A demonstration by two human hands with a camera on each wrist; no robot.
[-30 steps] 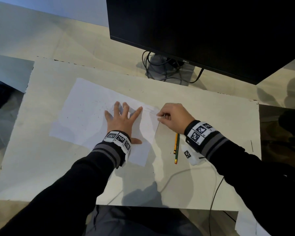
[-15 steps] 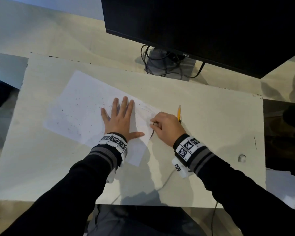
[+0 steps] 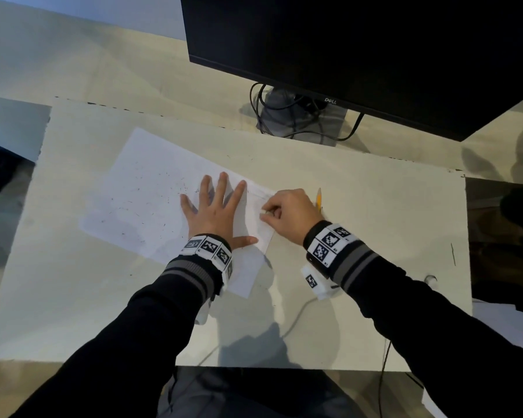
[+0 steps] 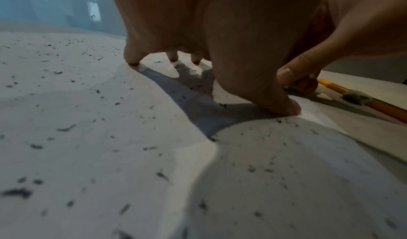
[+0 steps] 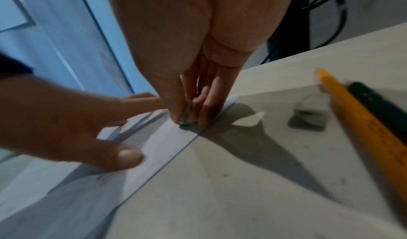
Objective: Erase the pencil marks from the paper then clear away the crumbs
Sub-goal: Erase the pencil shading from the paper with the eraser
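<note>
A white paper [image 3: 145,206] lies on the pale board, strewn with dark eraser crumbs [image 4: 66,129]. My left hand [image 3: 221,200] presses flat on the sheet's right part with its fingers spread. My right hand [image 3: 266,214] pinches a small grey eraser [image 5: 186,114] between thumb and fingers. The eraser's tip rests on the paper close to its right edge. Faint pencil lines [image 3: 261,193] show just beyond that hand.
A yellow pencil [image 5: 363,129] and a dark green one [image 5: 378,107] lie right of the paper, with a second grey eraser piece [image 5: 308,119] beside them. A black monitor [image 3: 360,49] with cables on its stand [image 3: 299,119] is behind. A white cable [image 3: 296,315] trails near the front edge.
My right hand has slid with the eraser toward me along the paper's right edge, so the pencils now lie beyond it. The left hand stays flat on the sheet.
</note>
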